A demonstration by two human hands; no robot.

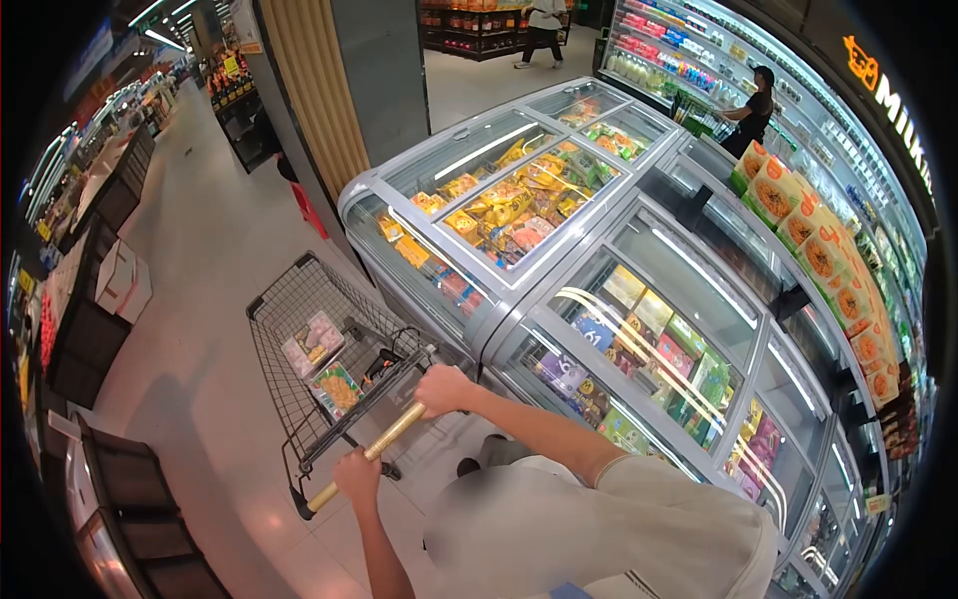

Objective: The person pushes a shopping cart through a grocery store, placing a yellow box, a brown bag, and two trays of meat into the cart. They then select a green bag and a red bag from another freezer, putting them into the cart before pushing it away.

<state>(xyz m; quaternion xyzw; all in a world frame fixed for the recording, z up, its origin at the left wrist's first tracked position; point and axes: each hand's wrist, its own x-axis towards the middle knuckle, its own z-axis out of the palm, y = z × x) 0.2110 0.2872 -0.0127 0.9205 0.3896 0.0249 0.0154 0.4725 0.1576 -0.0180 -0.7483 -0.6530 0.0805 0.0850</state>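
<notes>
Left hand [356, 477] and right hand [444, 387] wrap closed round the cart [264, 329] handle [396, 429], spaced apart, likely for steering control beside the freezer [499, 329].

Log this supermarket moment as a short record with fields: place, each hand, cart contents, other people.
place: supermarket aisle beside chest freezers
left hand: fingers closed around the cart handle, at the end away from the freezers
right hand: fingers closed around the same handle, at the end nearer the freezers
cart: wire basket holding two food packs
other people: one person at the lit wall chiller, a second person far up the aisle
</notes>
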